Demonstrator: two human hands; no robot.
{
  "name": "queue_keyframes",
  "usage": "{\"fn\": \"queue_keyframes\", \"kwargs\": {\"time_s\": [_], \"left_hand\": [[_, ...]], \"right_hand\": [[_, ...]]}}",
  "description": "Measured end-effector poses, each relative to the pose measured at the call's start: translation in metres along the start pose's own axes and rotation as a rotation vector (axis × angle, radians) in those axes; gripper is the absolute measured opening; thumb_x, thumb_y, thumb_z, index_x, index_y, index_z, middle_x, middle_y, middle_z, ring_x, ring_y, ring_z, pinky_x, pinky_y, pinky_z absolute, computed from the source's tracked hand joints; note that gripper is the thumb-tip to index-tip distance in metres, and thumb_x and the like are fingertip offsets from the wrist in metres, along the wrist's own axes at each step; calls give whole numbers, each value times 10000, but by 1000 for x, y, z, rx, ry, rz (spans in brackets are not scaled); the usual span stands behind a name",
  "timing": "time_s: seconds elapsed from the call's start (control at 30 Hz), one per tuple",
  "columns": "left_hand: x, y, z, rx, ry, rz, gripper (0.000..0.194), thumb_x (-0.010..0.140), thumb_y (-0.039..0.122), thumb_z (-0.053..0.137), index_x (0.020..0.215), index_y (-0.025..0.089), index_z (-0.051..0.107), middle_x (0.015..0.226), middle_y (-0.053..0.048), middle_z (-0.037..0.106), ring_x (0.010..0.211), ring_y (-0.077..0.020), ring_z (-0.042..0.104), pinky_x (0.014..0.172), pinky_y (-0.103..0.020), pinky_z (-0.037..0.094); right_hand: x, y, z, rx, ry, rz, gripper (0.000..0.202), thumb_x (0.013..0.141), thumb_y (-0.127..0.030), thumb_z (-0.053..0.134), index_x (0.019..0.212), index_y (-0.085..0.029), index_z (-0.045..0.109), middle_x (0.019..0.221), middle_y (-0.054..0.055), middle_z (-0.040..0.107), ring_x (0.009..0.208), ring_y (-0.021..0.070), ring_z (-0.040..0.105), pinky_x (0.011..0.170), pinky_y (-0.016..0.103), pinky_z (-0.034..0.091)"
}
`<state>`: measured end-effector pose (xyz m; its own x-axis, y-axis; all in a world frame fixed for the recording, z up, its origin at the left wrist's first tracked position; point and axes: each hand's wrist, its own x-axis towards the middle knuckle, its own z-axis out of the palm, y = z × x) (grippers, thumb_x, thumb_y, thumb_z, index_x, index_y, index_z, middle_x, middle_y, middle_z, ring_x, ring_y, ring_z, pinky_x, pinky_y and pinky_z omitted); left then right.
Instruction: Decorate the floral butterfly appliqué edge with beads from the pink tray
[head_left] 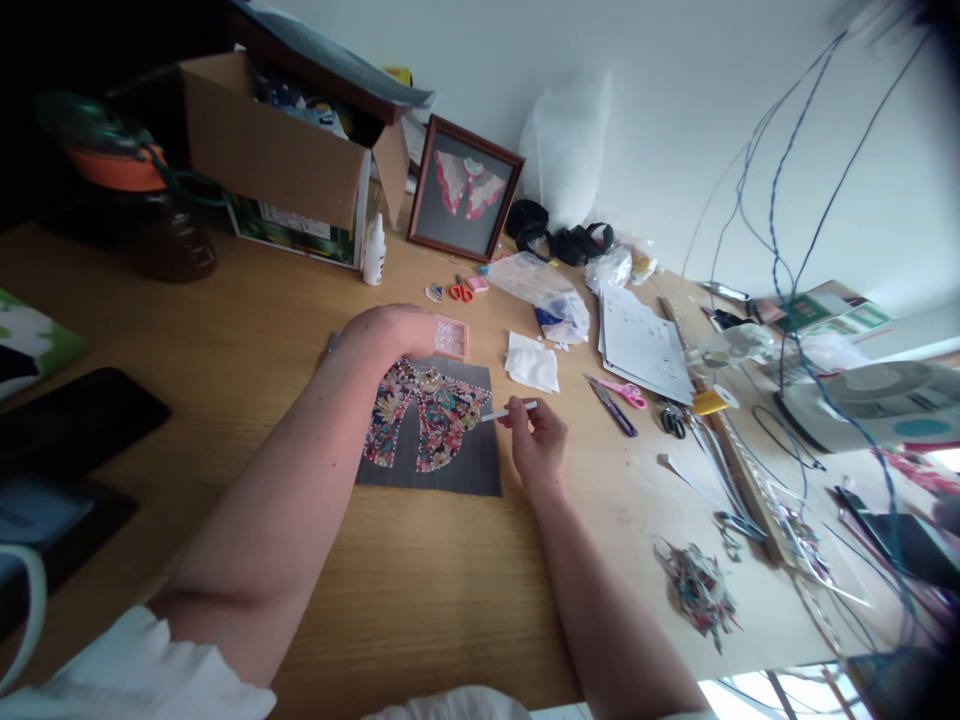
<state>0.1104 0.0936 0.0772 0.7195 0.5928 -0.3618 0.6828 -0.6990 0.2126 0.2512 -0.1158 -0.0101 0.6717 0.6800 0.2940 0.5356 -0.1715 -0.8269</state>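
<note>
My right hand (541, 445) pinches a slim white pen-like stick (517, 409), its tip pointing left at the right wing of a floral fabric collar shape (450, 420). Small pale beads or pearls run along the edges of that shape. It lies on a dark grey sheet (480, 480). Bent over the sheet's top edge, my left hand (411, 330) covers the left side of a small pink tray (460, 340) holding tiny pale beads. The left fingers are hidden, so their grip cannot be seen.
A framed collar piece (466, 190), a white bottle (373, 250) and a cardboard box (277, 140) stand behind. Orange scissors (461, 290), a white tissue (532, 364), purple-handled snips (615, 408) and papers (645, 345) lie around. A lidded jar (161, 230) and a phone (105, 415) are left.
</note>
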Motion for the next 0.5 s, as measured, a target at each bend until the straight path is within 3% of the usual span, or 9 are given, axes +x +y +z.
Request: {"fn": "queue_keyframes", "kwargs": {"time_s": [0.37, 0.5], "left_hand": [[-1, -3, -1, -31, 13, -16, 355, 854, 268, 549, 1162, 235, 722, 1124, -110, 739, 974, -273, 664, 895, -369, 499], [0, -12, 2, -70, 73, -12, 345, 825, 302, 601, 1135, 246, 740, 1058, -112, 753, 974, -280, 668, 905, -381, 504]], "right_hand": [[0, -3, 0, 55, 31, -2, 393, 901, -541, 598, 703, -202, 622, 633, 27, 692, 651, 200, 713, 584, 276, 504], [18, -6, 0, 61, 26, -47, 408, 880, -567, 603, 694, -204, 626, 603, 26, 691, 604, 192, 689, 590, 290, 510]]}}
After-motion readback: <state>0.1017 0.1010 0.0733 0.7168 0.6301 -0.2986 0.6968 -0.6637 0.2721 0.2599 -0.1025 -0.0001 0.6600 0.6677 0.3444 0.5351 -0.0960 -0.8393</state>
